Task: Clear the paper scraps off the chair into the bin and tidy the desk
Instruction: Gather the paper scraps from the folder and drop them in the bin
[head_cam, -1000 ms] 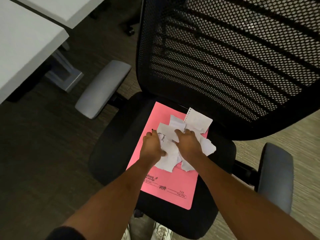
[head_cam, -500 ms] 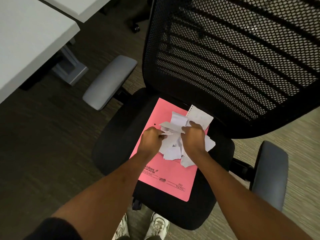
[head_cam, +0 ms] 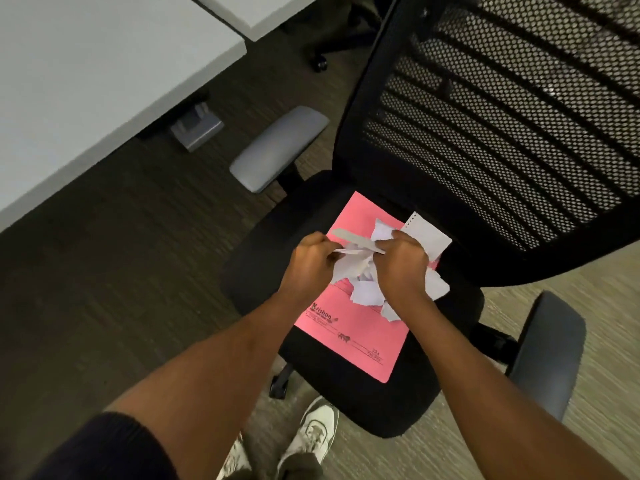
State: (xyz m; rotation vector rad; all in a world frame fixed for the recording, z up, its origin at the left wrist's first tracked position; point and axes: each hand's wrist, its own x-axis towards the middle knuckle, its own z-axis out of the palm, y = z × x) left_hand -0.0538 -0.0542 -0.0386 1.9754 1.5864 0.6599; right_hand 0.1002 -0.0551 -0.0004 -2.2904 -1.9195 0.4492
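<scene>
1. White desk (head_cam: pixel 86 81), far left: bare as far as visible, well apart from the chair; no bin in view.
2. Grey left armrest (head_cam: pixel 278 147): just beyond the seat's left edge, clear of both hands.
3. Left hand (head_cam: pixel 311 263): over the left half of the pink file folder (head_cam: pixel 349 327), fingers curled shut and pinching a bunch of torn paper scraps (head_cam: pixel 356 268) at its left side.
4. Scraps: mostly bunched between the two hands above the folder's far half; a few loose pieces lying on the folder below, one near its right edge.
5. Right hand (head_cam: pixel 401 265): fingers curled tight around the bunch's right side, knuckles up, partly covering a perforated notebook sheet (head_cam: pixel 427 237) at the folder's far right corner.
6. Black office chair seat (head_cam: pixel 346 403): folder flat on it, near corner pointing toward the shoes.
7. Judgement for the gather: press both hands inward and under the pile, sweep the stray pieces into the bunch before lifting, keep the folder flat, then squeeze firmly so nothing flutters to the floor.
</scene>
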